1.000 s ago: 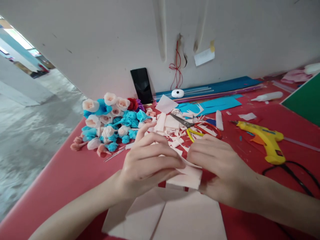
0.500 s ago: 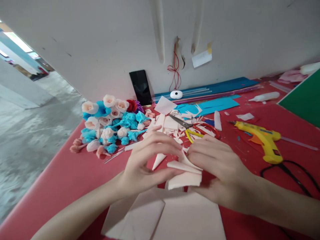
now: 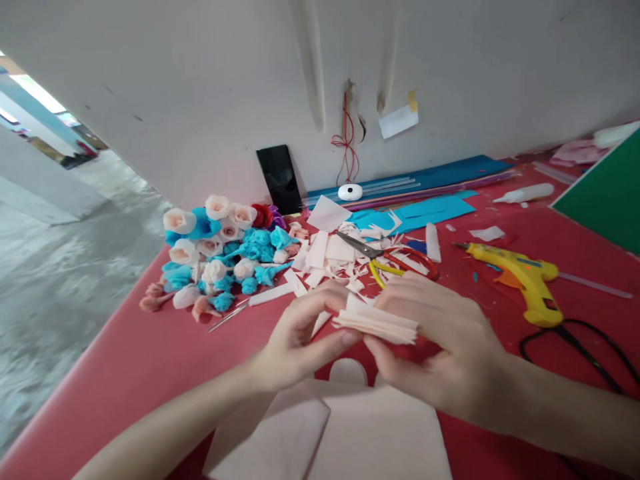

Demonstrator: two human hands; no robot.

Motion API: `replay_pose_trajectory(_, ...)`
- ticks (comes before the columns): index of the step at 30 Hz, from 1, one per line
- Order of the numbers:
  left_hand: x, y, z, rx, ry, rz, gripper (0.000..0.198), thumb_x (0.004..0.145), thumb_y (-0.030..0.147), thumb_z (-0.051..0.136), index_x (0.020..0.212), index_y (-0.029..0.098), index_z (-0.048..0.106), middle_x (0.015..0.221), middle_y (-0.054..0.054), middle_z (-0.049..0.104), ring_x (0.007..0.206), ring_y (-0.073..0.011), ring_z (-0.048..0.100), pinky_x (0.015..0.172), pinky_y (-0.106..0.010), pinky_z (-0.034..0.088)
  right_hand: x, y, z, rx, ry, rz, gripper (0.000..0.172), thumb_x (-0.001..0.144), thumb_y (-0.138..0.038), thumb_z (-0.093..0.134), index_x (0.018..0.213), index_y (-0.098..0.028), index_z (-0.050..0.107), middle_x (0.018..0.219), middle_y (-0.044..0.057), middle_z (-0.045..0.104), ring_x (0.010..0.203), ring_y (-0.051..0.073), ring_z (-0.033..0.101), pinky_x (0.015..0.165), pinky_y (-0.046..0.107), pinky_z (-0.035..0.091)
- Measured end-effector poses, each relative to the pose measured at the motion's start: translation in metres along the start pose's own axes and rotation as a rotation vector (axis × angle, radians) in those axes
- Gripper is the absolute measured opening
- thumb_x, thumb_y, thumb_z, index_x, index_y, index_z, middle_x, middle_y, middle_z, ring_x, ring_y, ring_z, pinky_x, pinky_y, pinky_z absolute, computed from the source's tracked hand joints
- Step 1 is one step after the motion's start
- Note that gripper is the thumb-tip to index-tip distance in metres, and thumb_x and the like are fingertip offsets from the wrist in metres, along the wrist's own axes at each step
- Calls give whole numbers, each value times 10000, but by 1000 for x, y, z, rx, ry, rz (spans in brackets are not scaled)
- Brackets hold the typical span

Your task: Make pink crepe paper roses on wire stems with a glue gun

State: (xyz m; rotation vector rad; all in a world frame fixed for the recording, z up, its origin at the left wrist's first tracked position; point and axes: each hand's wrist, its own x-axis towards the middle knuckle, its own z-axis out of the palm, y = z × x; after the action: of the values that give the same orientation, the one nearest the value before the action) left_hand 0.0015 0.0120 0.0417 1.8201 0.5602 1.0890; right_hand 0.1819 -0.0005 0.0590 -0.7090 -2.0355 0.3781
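Between my two hands is a small stack of folded pale-pink crepe paper [image 3: 375,321], its layered edge facing me. My left hand [image 3: 305,337] pinches its left end, thumb below and fingers above. At the other end my right hand [image 3: 435,333] grips it, fingers curled behind and thumb beneath. Below them on the red table lie large pale-pink paper sheets [image 3: 380,433], with a small rounded piece of paper [image 3: 349,372] at their far edge. Just beyond my hands, scissors [image 3: 367,250] with red and yellow handles rest on pink paper scraps [image 3: 320,252].
Paper flowers [image 3: 215,250] in blue, pink and white are heaped at left. A yellow glue gun [image 3: 530,277] with a black cord lies at right, near a white bottle [image 3: 525,193] and a green board [image 3: 607,200]. A phone [image 3: 279,177] leans against the wall.
The paper's layers, spread apart and tilted before, now lie together in a flatter, more level stack. My left hand's fingers have drawn down closer around its end.
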Motion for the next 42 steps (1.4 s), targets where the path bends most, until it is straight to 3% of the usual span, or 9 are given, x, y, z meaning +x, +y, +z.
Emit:
replay_pose_trajectory(8, 1, -2, -1, 109, 66, 163, 81, 802, 94, 552, 860, 145, 576, 788, -37, 556, 774, -144, 529, 720, -293, 441, 2, 3, -3, 10, -39, 33, 92, 722, -100, 572, 650, -123, 519, 645, -6, 518, 622, 79, 440, 596, 246, 361)
replay_pose_trajectory(12, 1, -2, -3, 143, 102, 164, 95, 805, 92, 543, 874, 142, 585, 796, -41, 561, 787, -147, 528, 731, -298, 439, 4, 1, -6, 21, -37, 54, 139, 760, -105, 545, 630, -120, 499, 643, 6, 520, 621, 77, 449, 589, 237, 367)
replay_pose_trajectory(15, 1, -4, -4, 175, 60, 153, 99, 790, 111, 567, 884, 135, 588, 795, -46, 575, 779, -154, 536, 753, -319, 442, 5, 2, -7, -15, -43, 52, 166, 766, -107, 539, 609, -121, 489, 637, 12, 515, 620, 81, 446, 579, 236, 362)
replay_pose_trajectory(25, 6, -1, -9, 219, 7, 272, 198, 765, 23, 539, 927, 136, 550, 798, -48, 608, 755, -141, 568, 724, -307, 474, 2, 10, -9, -97, -93, -116, 64, 808, -147, 540, 757, -115, 562, 732, 13, 571, 695, 98, 476, 667, 269, 362)
replay_pose_trajectory(31, 1, 0, -16, 387, 3, 412, 400, 692, -3, 588, 1032, 163, 459, 818, -21, 616, 755, -146, 596, 915, -457, 416, 5, 11, -13, -144, -155, -206, 67, 817, -173, 528, 789, -124, 564, 751, 17, 576, 723, 105, 489, 720, 263, 369)
replay_pose_trajectory(33, 1, 1, -17, 404, 51, 412, 426, 672, -23, 589, 1023, 179, 454, 789, 10, 592, 725, -130, 592, 936, -462, 406, 8, 12, -14, -141, -171, -140, 46, 816, -184, 538, 814, -144, 561, 795, 6, 588, 761, 104, 501, 739, 248, 372)
replay_pose_trajectory(35, 4, 1, -18, 418, 122, 419, 449, 658, -28, 598, 1017, 197, 450, 751, 42, 560, 689, -113, 584, 943, -455, 407, 10, 14, -13, -144, -232, 32, 83, 805, -203, 556, 882, -174, 556, 843, -9, 588, 792, 105, 508, 718, 235, 377)
replay_pose_trajectory(38, 9, -1, -21, 441, 211, 438, 467, 652, -24, 614, 1009, 221, 436, 720, 68, 545, 661, -104, 580, 958, -453, 396, 10, 20, -11, -209, -438, 300, 98, 805, -219, 524, 900, -207, 547, 837, -22, 581, 768, 112, 513, 648, 233, 375)
replay_pose_trajectory(42, 13, -5, -27, 490, 263, 476, 476, 660, 0, 611, 1030, 250, 445, 766, 61, 531, 676, -110, 577, 936, -436, 415, -4, 34, -16, -298, -656, 381, 75, 812, -241, 507, 843, -212, 569, 891, -7, 597, 831, 141, 543, 686, 256, 397)
